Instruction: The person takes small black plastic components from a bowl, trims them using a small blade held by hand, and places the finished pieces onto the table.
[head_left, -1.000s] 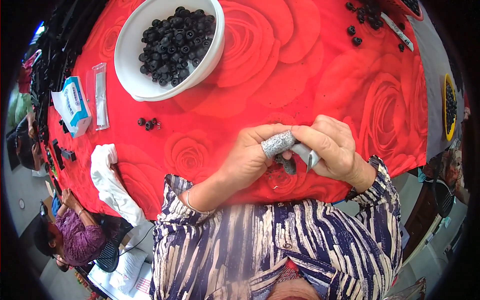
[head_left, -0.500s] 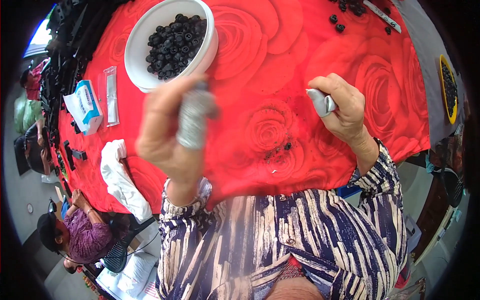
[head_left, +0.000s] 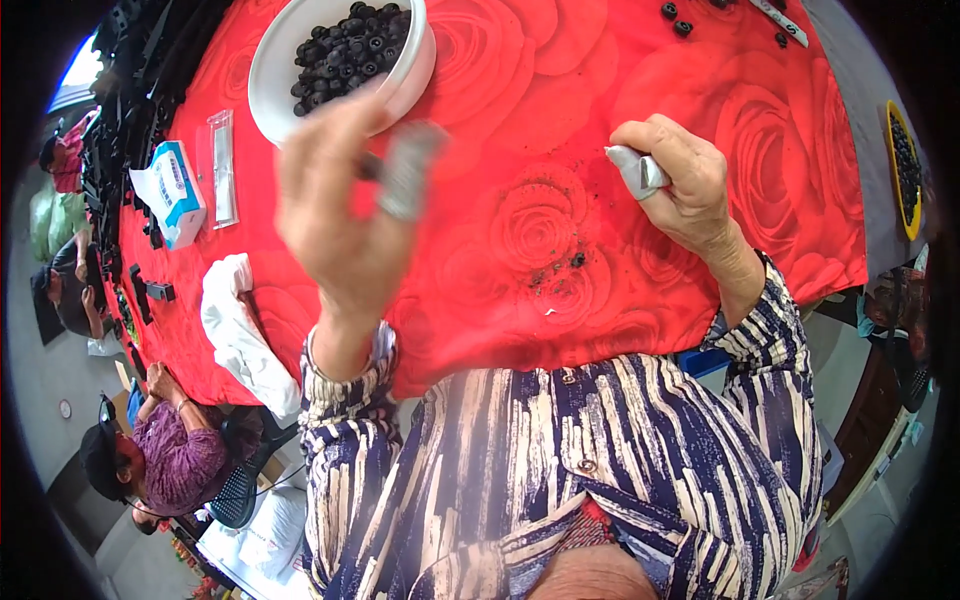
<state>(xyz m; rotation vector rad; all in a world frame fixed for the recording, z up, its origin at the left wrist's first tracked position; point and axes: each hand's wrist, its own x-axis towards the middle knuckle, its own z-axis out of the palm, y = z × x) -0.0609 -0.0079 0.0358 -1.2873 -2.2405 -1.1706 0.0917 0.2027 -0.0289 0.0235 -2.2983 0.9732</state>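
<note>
My left hand [head_left: 345,200] is smeared by motion near the front rim of a white bowl [head_left: 272,75]. Grey wrapping covers its thumb, which stands apart from the fingers. A small dark thing [head_left: 370,166] shows in the gap between them, too blurred to name. Small round black parts [head_left: 350,55], some with a hole in the middle, fill much of the bowl. Over the right of the red cloth, my right hand [head_left: 680,180] is closed in a pinch, its thumb also wrapped in grey. A small flat greyish piece sits between thumb and forefinger; its kind is unclear.
Black crumbs and one dark bit [head_left: 578,259] lie on the red rose-patterned cloth [head_left: 540,215]. At left are a tissue box [head_left: 180,205], a clear plastic sleeve [head_left: 222,170] and a white cloth [head_left: 235,320]. Loose black parts [head_left: 683,28] lie far right, beyond them a yellow tray [head_left: 890,150]. People sit at left.
My left hand has moved up toward the bowl, and its thumb has parted from its fingers. The right hand keeps its pinch. The whole view has shifted slightly.
</note>
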